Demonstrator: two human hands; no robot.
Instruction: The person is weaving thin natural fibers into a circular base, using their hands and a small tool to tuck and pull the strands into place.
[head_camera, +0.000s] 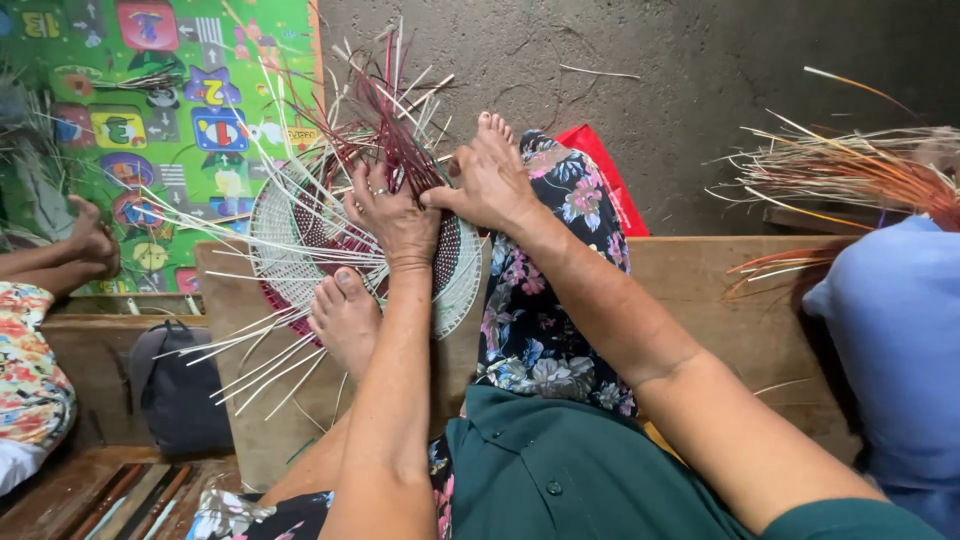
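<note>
- Half-woven basket, centre frame: holds nothing, loose strips fanning out.
- Left hand: fingers curled, pinching dark red strips.
- Right hand: closed on the same strips.

Woven basket on wooden platform, play mat behind-left, backpack below-left, strip bundle far right

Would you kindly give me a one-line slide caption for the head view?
Both hands, left and right, grip dark red strands above a round white woven basket steadied by a bare foot.
</note>
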